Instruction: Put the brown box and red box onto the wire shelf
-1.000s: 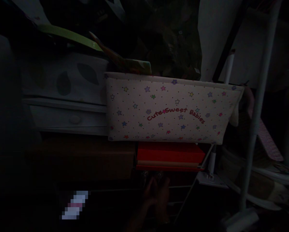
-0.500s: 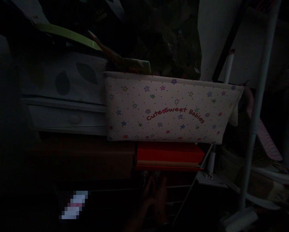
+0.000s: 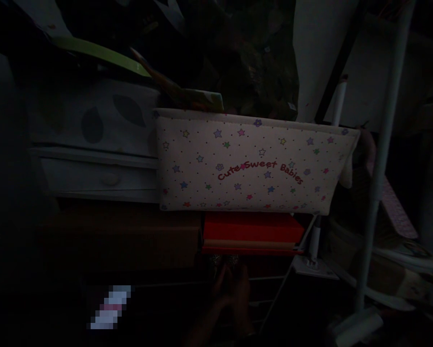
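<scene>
The scene is very dark. At the bottom centre two dim hand shapes rise side by side just under a red box [image 3: 250, 227]. I take them for my left hand [image 3: 220, 294] and my right hand [image 3: 242, 299]. Their fingers point up toward something glittery [image 3: 225, 260] below the box. The dark hides whether they hold anything. Above the red box sits a cream fabric bin [image 3: 249, 166] with coloured stars and the words "Cute Sweet Babies".
A white drawer unit [image 3: 101, 176] stands left of the bin, with a leaf-patterned cloth [image 3: 93, 118] and a green board [image 3: 101, 53] above it. A brown box [image 3: 122, 236] lies below. White rack poles [image 3: 377, 173] rise at the right beside stacked items.
The view has drifted slightly, so everything sits a little further left. The hands stay in about the same place under the red box.
</scene>
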`<state>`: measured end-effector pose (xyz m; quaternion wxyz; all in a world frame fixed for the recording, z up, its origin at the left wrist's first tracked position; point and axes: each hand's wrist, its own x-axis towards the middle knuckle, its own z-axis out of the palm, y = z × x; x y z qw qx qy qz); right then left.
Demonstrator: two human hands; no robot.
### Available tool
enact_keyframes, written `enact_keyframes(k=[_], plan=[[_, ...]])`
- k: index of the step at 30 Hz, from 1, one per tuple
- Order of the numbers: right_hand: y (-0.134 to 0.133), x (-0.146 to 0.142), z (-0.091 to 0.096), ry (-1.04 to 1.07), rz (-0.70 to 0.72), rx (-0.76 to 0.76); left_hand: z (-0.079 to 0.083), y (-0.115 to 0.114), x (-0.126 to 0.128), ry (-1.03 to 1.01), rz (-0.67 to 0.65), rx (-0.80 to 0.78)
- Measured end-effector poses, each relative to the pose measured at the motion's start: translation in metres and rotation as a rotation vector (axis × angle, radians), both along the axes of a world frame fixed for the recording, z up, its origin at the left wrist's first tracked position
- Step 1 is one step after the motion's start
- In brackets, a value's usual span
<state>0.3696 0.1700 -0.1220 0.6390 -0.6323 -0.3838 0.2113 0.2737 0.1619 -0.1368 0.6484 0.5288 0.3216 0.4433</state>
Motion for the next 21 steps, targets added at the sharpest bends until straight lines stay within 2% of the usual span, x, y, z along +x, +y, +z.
enact_keyframes(k=[4, 9, 14, 18, 21], plan=[[-0.010, 0.006, 0.008, -0.024, 0.071, 0.009, 0.014, -0.009, -0.006, -0.015, -0.014, -0.001], [-0.027, 0.020, 0.028, -0.050, 0.030, 0.041, 0.036, -0.023, -0.020, -0.033, -0.053, -0.044], [-0.045, 0.030, 0.043, -0.058, 0.060, 0.064, 0.058, -0.037, -0.042, 0.144, 0.025, -0.040], [-0.060, 0.022, 0.046, -0.076, 0.164, 0.070, 0.059, -0.046, -0.057, 0.264, 0.138, -0.030], [-0.074, 0.006, 0.040, -0.110, 0.268, 0.076, 0.057, -0.050, -0.067, 0.306, 0.226, -0.058]])
